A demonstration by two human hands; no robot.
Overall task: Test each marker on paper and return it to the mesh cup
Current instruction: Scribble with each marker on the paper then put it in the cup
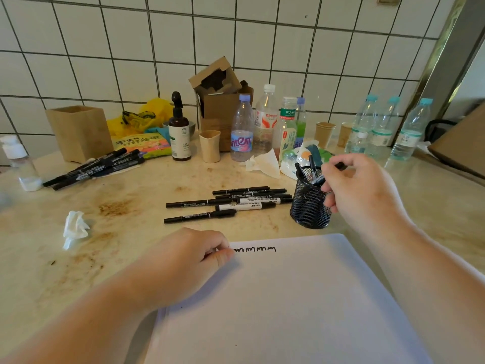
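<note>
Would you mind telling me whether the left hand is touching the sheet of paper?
Touching: the head view shows the left hand resting on the paper's top-left corner, beside the scribble.

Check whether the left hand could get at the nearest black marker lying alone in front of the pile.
Probably yes. The left hand rests on the white paper's corner, and only bare countertop separates it from the nearest black marker. It would have to let go of the paper.

The right hand [359, 190] hides most of its marker [340, 166], perhaps capped.
</note>
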